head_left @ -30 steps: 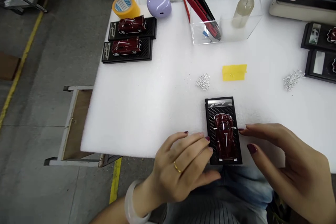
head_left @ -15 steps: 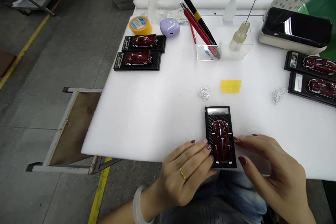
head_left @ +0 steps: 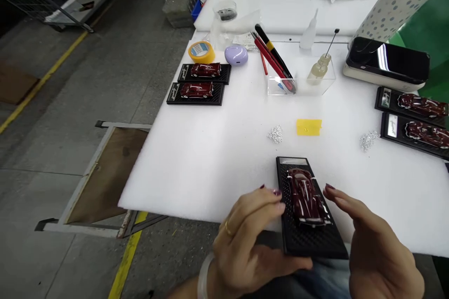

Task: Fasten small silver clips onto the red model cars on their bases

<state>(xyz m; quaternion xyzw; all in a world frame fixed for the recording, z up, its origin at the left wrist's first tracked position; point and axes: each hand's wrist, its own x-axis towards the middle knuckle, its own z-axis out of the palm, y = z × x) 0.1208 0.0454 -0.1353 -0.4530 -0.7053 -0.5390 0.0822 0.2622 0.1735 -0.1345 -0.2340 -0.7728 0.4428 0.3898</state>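
Observation:
A dark red model car (head_left: 306, 198) sits on a black textured display base (head_left: 298, 243), with its silver nameplate at the far end. The near end of the base is raised off the table's front edge, so the base tilts. My left hand (head_left: 245, 238) grips the base from the left, thumb beneath the near end and fingers along the side. To the right of the base is my right hand (head_left: 375, 238), thumb and fingers apart, holding nothing. Just beyond the base lie a small pile of silver parts (head_left: 275, 134) and a yellow tape piece (head_left: 308, 127) with tiny bits on it.
Two more model cars on bases (head_left: 197, 89) stand at the left, near yellow tape (head_left: 201, 52) and a purple case (head_left: 236, 55). A clear tray (head_left: 301, 88) holds tweezers and a small bottle. On the right are a phone (head_left: 387, 60), another silver pile (head_left: 368, 141) and more cars.
The near end of the base has been lifted, tilting the car, with my left thumb now under it. My right hand has moved slightly away from the base. The view has shifted.

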